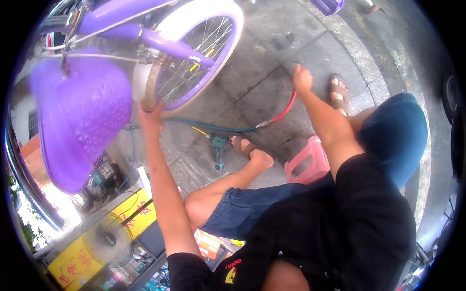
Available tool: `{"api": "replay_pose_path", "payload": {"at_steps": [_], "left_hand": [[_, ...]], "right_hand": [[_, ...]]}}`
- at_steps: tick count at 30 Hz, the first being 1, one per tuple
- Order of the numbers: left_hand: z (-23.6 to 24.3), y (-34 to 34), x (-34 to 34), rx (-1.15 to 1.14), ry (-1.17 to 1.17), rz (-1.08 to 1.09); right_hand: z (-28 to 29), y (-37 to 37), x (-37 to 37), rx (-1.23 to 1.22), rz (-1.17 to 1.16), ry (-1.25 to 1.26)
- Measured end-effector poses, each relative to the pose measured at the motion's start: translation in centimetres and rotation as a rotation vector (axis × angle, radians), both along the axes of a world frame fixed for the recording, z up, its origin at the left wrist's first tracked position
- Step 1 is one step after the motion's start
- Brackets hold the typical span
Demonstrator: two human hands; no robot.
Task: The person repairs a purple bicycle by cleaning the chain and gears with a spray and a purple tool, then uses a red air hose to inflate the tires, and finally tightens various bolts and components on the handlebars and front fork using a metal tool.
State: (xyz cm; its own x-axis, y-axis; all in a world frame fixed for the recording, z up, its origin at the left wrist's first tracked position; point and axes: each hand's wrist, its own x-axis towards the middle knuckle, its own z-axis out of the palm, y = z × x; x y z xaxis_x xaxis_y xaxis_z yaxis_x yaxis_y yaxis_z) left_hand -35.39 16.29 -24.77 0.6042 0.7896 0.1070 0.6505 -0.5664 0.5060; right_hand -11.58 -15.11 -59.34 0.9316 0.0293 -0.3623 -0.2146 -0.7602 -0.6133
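Note:
A purple bicycle frame [177, 46] shows at the upper left, with its spoked, white-tyred front wheel [235, 36] beside the purple fork. My left hand [150, 112] is closed on the near part of the bicycle tyre [151, 89], where the tread looks brownish; some fingers are hidden behind it. To the right, my right hand [302, 79] is curled around the upper end of a red hose [286, 109], apart from the wheel. A metal coupling [262, 124] joins that hose to a blue-green hose [218, 128] on the paving.
A purple basket [92, 111] hangs left of the wheel. A green cordless drill [218, 151] lies near my sandalled foot [248, 148], with a pink stool [309, 162] under me. At lower left are a fan [108, 237] and a yellow-sided display case [68, 259].

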Motion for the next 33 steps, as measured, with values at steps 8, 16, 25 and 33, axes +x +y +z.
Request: {"api": "replay_pose_path", "payload": {"at_steps": [8, 16, 25, 33], "left_hand": [[1.1, -0.6, 0.3, 0.091, 0.040, -0.010], [1.4, -1.6, 0.5, -0.017, 0.006, 0.060], [1.3, -1.6, 1.2, -0.011, -0.021, -0.037], [-1.0, 1.0, -1.0, 0.196, 0.045, -0.021]], "right_hand": [[1.6, -4.5, 0.8, -0.291, 0.429, -0.293], [-1.2, -1.0, -2.9, -0.231, 0.941, -0.300], [-0.9, -1.9, -4.0, -0.135, 0.811, -0.173], [20.2, 20.2, -12.9, 1.283, 0.488, 0.342]]}}
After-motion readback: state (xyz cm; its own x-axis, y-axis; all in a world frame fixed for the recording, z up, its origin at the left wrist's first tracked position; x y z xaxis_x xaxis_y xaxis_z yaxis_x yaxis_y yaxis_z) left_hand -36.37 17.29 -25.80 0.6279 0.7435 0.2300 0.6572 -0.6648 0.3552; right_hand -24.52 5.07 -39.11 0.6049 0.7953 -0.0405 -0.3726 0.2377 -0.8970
